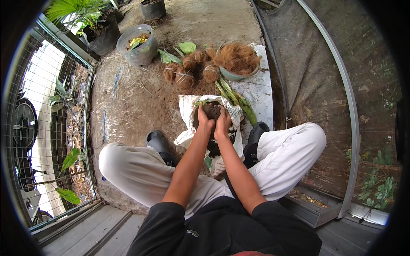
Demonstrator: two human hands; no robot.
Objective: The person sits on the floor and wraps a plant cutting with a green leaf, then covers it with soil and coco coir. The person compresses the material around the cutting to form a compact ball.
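A rounded clump of dark soil (211, 111) sits cupped between my two hands, over an open white woven sack (185, 105). My left hand (204, 117) presses its left side and my right hand (223, 121) its right side. A bit of green leaf (201, 102) shows by my left fingertips. More dark soil (214, 148) lies in the sack below my wrists. Beyond the sack are several fibre-wrapped balls (184, 80) tied with pale string. Long mottled leaves (245, 105) lie just right of the sack.
A bowl (235, 76) heaped with brown coconut fibre (240, 57) stands on a white board (264, 92). Farther left are a clear plastic tub (141, 52) with leaves and black potted plants (104, 36). Wire mesh (61, 128) borders the left; dark netting (310, 64) the right.
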